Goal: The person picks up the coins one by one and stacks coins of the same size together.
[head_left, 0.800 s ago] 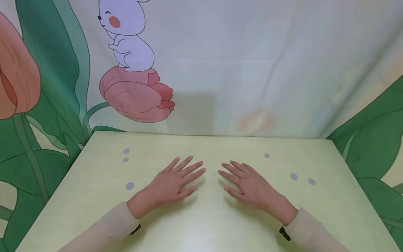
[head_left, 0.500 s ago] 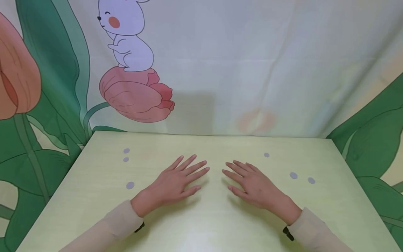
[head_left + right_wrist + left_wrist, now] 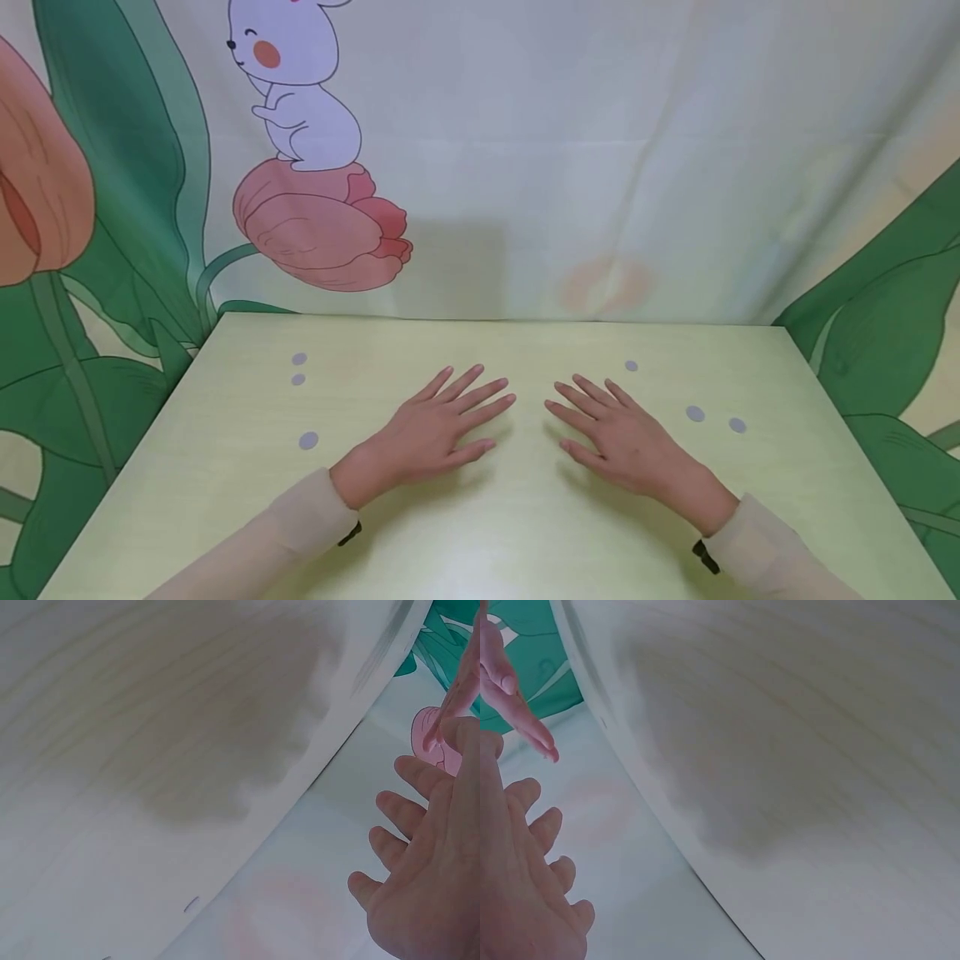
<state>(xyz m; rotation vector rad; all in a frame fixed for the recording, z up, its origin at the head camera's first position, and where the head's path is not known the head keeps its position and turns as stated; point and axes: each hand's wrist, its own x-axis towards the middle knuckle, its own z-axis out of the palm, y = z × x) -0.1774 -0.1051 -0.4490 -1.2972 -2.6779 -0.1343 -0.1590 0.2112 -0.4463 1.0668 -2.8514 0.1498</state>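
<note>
My left hand [image 3: 431, 433] hovers palm down over the pale yellow table [image 3: 465, 542], its fingers straight and spread. Opposite it, my right hand [image 3: 630, 442] is held the same way, fingers pointing inward and up. A small gap separates the fingertips of the two hands. Neither hand holds anything. Shadows fall on the table beneath both. In the left wrist view the left hand [image 3: 525, 877] shows its palm side, with the other hand's fingers at the upper left. The right wrist view has the right hand [image 3: 420, 840] raised off the table surface.
Several flat grey-lilac round spots mark the table: a spot [image 3: 308, 440] near the left hand, others behind it, and a spot [image 3: 695, 413] among those at right. A printed curtain [image 3: 525, 167] with a rabbit and tulips hangs along the table's back edge.
Both hands have drifted slightly to the right over the table, fingers still spread. The head view has shifted a little. The round spots stay in place on the table.
</note>
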